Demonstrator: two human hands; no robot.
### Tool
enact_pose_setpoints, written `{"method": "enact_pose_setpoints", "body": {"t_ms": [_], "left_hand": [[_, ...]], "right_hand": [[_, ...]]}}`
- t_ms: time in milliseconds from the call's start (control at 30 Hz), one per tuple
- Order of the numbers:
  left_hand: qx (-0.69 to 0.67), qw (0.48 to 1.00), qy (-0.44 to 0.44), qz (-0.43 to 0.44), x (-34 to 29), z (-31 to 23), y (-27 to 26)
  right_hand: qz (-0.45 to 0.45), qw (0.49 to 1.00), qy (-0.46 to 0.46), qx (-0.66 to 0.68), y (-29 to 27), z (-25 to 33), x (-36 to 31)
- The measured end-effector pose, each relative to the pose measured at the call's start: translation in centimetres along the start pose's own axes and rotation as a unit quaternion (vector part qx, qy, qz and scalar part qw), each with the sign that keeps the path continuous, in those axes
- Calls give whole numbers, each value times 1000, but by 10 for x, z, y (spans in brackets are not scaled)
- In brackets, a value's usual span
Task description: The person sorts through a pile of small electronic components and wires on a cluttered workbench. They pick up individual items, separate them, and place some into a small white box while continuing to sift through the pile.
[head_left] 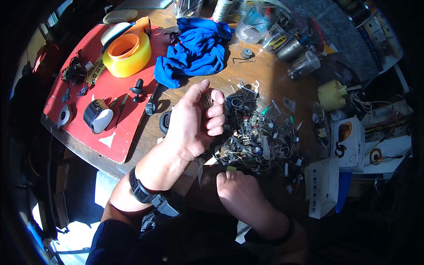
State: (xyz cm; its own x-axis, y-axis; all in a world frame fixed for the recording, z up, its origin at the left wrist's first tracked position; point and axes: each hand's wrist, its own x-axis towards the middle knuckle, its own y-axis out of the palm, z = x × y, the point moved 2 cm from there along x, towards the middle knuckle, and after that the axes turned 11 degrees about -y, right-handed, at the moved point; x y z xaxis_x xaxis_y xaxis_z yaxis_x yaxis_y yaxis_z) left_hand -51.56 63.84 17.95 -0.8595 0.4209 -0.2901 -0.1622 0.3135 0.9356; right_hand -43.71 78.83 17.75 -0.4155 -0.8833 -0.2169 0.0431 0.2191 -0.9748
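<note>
Head view of a round wooden table (269, 70) in hard sunlight. The reference landmark is the heap of small electronic parts (258, 132), a tangle of wire-legged components, clips and pins.

The left hand (194, 121), raised just left of the heap, is curled shut on a thin bundle of dark metal pins (206, 100), whose ends stand up between thumb and forefingers. The right hand (240, 194) rests at the near edge of the heap, fingers folded under and pinched together on something very small; what it grips cannot be made out. The two hands are well apart.

Beyond the heap lies a crumpled blue cloth (194, 51). Left of that is a yellow tape dispenser (128, 53) on a red mat (110, 141), with a roll of tape (98, 115) nearer the person. Right of the heap stand white cardboard boxes (335, 163).

Handling note, as judgement: sorting of this kind seems to go best with the bundle kept upright and its ends level, each new pin being drawn singly and lengthwise from the heap, since tangled leads are likely to drag neighbours along.
</note>
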Motion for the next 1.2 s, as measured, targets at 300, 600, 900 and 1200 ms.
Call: {"method": "enact_pose_setpoints", "body": {"t_ms": [300, 600, 900, 1200], "left_hand": [[28, 999, -17, -7, -2, 9, 2], [34, 999, -9, -23, -1, 8, 0], [39, 999, -12, -9, -1, 9, 1], [54, 998, 1, -24, 0, 9, 2]], "right_hand": [[-94, 977, 56, 181, 2, -28, -18], [-91, 983, 101, 125, 4, -28, -19], [-104, 967, 193, 132, 6, -29, -27], [-90, 984, 136, 70, 9, -32, -26]]}}
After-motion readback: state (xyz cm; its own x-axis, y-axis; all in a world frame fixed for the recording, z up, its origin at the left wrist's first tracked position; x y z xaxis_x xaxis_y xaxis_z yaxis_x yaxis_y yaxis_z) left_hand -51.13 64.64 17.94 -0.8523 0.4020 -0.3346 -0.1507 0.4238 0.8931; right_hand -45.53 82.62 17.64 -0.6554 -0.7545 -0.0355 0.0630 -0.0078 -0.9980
